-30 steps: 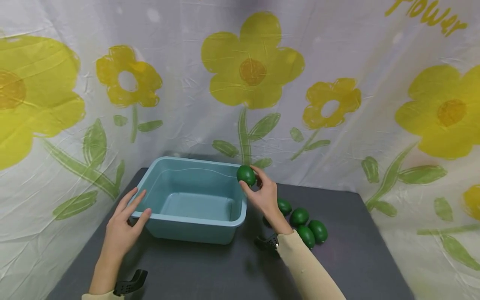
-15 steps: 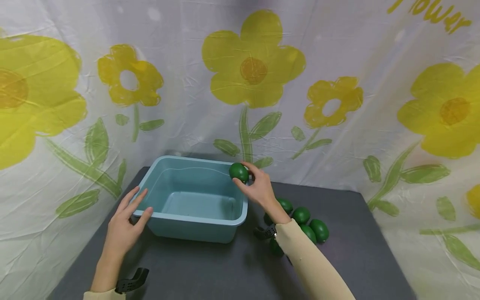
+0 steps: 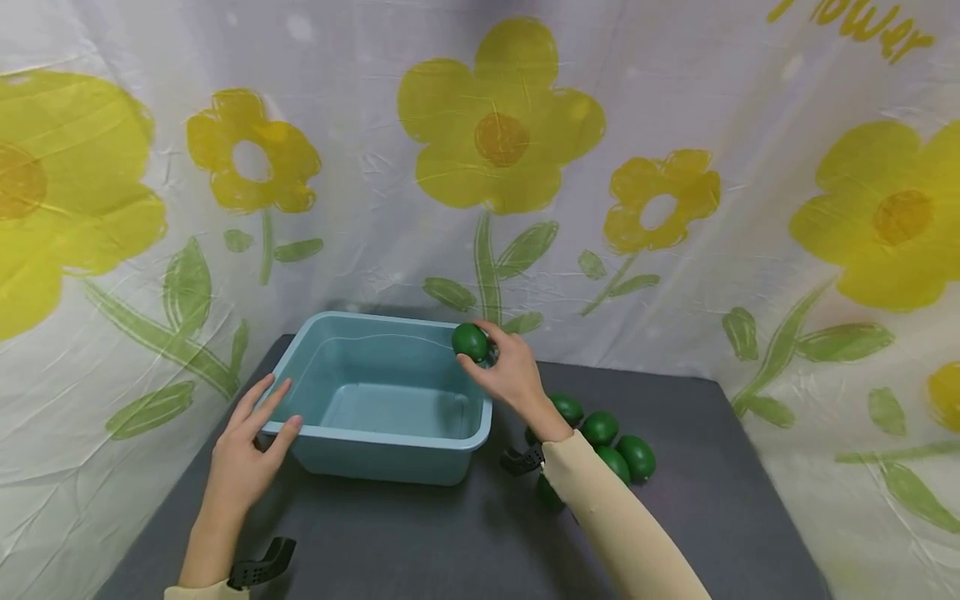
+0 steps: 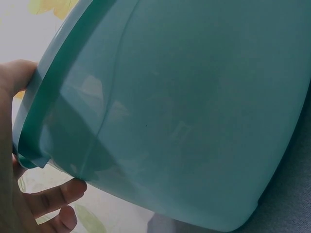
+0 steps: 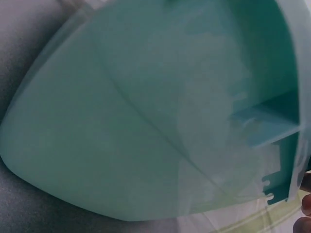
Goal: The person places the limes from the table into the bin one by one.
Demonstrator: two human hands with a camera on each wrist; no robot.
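A green lime (image 3: 470,342) is pinched in the curled fingertips of the right hand (image 3: 508,372), just over the far right corner of the blue tub (image 3: 390,454); the left hand (image 3: 247,446) is laid with fingers straight against the tub's near left rim, nothing being gripped. A cluster of limes (image 3: 609,442) is seen just behind the right wrist on the dark table (image 3: 420,550); a flowered cloth (image 3: 675,167) is hung beyond both hands.

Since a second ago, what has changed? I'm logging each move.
The right hand, gripping a green lime, moved left over the blue tub's far right corner. The left hand stayed on the tub's left rim; the limes on the table stayed put.
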